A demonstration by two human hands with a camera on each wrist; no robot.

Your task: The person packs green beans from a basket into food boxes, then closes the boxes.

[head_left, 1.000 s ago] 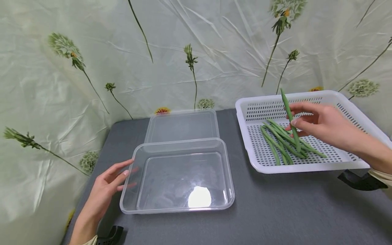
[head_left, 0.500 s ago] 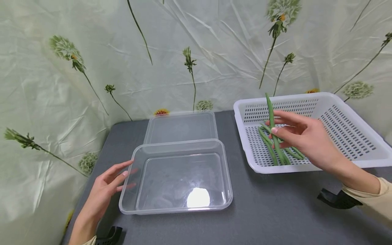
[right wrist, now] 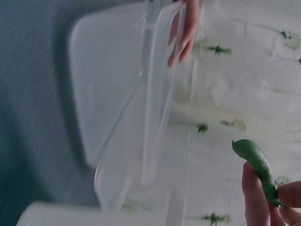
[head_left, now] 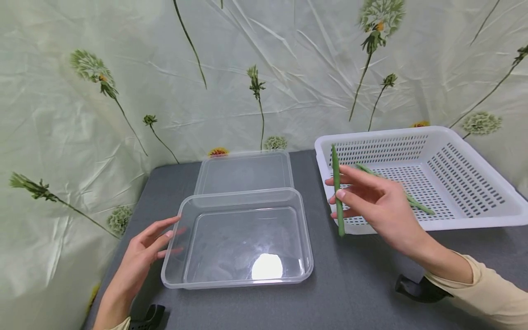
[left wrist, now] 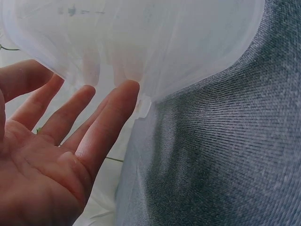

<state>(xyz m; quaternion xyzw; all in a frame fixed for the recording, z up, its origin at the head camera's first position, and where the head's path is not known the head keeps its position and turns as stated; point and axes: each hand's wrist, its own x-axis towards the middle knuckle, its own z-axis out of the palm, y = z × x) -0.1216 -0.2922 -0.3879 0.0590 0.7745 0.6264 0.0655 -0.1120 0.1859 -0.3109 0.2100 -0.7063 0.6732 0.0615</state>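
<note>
My right hand (head_left: 373,201) pinches a long green bean (head_left: 337,190) between thumb and fingers and holds it upright over the grey table, between the white basket (head_left: 470,137) and the clear plastic container (head_left: 237,282). The bean's tip (right wrist: 256,165) shows in the right wrist view. A few more green beans (head_left: 412,201) lie in the basket, partly hidden behind my hand. My left hand (head_left: 142,250) rests with straight fingers (left wrist: 106,125) against the container's left wall.
A clear lid (head_left: 245,172) lies flat behind the container. The grey table (head_left: 350,293) ends at a flowered cloth backdrop (head_left: 268,68) behind and to the left. A black strap piece (head_left: 414,288) shows under my right wrist, another (head_left: 148,316) by my left.
My right hand has carried the bean leftward out of the basket, toward the container. The left hand has stayed in place.
</note>
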